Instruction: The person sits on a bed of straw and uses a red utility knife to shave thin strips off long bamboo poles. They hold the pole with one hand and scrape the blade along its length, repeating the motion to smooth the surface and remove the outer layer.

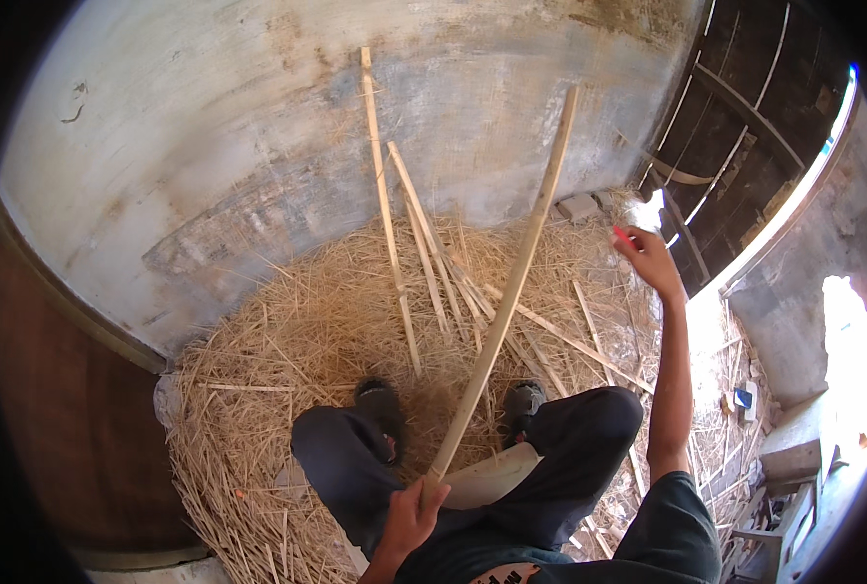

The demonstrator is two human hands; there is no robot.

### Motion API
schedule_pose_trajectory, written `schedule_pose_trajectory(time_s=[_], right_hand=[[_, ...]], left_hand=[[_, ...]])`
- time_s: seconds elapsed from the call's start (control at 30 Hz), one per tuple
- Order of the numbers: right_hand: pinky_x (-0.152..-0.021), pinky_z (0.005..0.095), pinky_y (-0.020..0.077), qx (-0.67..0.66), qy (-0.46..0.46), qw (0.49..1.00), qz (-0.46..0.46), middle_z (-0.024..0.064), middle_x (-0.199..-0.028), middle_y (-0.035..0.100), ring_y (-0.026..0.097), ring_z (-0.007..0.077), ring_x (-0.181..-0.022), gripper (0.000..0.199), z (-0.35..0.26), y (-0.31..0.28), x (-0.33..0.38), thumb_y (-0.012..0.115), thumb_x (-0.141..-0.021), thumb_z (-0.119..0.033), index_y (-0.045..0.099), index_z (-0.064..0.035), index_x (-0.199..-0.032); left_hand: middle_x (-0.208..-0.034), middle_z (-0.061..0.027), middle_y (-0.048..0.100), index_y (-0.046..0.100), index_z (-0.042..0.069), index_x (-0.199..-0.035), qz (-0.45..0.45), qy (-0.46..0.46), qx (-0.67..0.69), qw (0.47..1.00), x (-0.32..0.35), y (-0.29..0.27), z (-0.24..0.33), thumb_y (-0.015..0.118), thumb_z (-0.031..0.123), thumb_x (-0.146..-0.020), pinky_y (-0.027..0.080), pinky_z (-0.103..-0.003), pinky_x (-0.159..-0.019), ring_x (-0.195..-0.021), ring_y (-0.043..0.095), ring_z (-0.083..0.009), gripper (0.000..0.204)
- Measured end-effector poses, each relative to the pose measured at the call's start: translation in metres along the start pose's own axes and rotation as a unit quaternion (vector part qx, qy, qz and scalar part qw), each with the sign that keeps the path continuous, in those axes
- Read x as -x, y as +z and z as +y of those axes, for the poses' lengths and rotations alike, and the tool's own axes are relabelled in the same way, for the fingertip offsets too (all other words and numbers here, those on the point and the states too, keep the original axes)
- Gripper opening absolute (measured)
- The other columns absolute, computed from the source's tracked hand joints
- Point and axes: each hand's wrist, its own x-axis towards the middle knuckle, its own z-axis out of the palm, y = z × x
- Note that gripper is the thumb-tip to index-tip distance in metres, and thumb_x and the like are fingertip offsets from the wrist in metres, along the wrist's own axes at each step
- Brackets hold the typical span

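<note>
My left hand (411,521) grips the lower end of a long bamboo strip (506,316) at my lap. The strip slants up and away to the right, its far end in front of the wall. Raised out to the right, my right hand (652,265) is closed around a small red thing (624,237), which sticks out past the fingers. Its kind is too small to make out, and it is apart from the strip. Between my bent legs lies a pale, curved piece (492,477), partly hidden by the strip and my trousers.
Straw-like shavings (249,428) cover the floor around my feet. Several more strips (390,209) lean on the stained wall (258,127) or lie on the shavings. At right are a dark slatted panel (735,107), stones (578,205) and a low wooden frame (779,526).
</note>
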Motion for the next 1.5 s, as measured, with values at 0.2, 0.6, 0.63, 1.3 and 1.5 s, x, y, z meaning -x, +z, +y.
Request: schedule_pose_trajectory(time_s=[0.2,0.6,0.63,1.3,1.5], right_hand=[[-0.078,0.0379,0.0547,-0.214,-0.018,0.971,-0.106,0.0116,-0.100,0.079,0.069,0.0185,-0.082,0.051,-0.058,0.038,0.054,0.069,-0.104,-0.044,0.072,-0.0020,-0.132],[-0.082,0.0286,0.0518,-0.377,-0.047,0.924,-0.048,0.0035,-0.101,0.072,0.065,0.0094,-0.090,0.055,-0.145,0.045,0.074,0.081,-0.097,-0.029,0.063,0.0016,-0.139],[-0.076,0.0272,0.0516,-0.372,-0.051,0.926,-0.038,0.0021,-0.098,0.070,0.064,0.0082,-0.084,0.054,-0.144,0.047,0.069,0.082,-0.096,-0.027,0.063,0.0011,-0.138],[-0.045,0.0195,0.0339,-0.510,-0.068,0.857,0.010,0.0156,-0.117,0.078,0.044,0.0002,-0.053,0.070,-0.120,0.058,0.066,0.077,-0.097,-0.018,0.043,0.0021,-0.154],[-0.045,0.0199,0.0309,-0.500,-0.066,0.862,0.051,0.0146,-0.112,0.077,0.036,0.0008,-0.051,0.068,-0.141,0.048,0.084,0.062,-0.106,-0.043,0.043,0.0007,-0.154]], left_hand=[[-0.062,-0.0060,0.056,0.063,0.000,-0.089,-0.033,0.003,0.068,0.997,-0.024,-0.004,0.011,0.064,0.033,-0.109,0.042,-0.035,-0.054,-0.055,0.054,-0.0130,0.039],[-0.068,-0.0025,0.058,0.066,0.000,-0.103,-0.054,0.046,0.057,0.996,-0.059,-0.002,0.055,0.064,0.029,-0.108,0.040,-0.031,-0.059,-0.062,0.052,-0.0093,0.030],[-0.069,-0.0055,0.060,0.065,-0.001,-0.105,-0.052,0.043,0.049,0.997,-0.061,-0.003,0.062,0.066,0.030,-0.107,0.043,-0.032,-0.060,-0.063,0.055,-0.0114,0.031],[-0.068,-0.0046,0.055,0.063,0.000,-0.106,-0.008,0.080,0.012,0.997,-0.072,-0.008,0.088,0.067,0.027,-0.107,0.039,-0.030,-0.057,-0.063,0.048,-0.0076,0.028],[-0.068,-0.0014,0.049,0.060,0.001,-0.102,-0.061,0.064,0.046,0.995,-0.079,-0.010,0.104,0.061,0.026,-0.110,0.035,-0.030,-0.057,-0.064,0.042,-0.0068,0.026]])
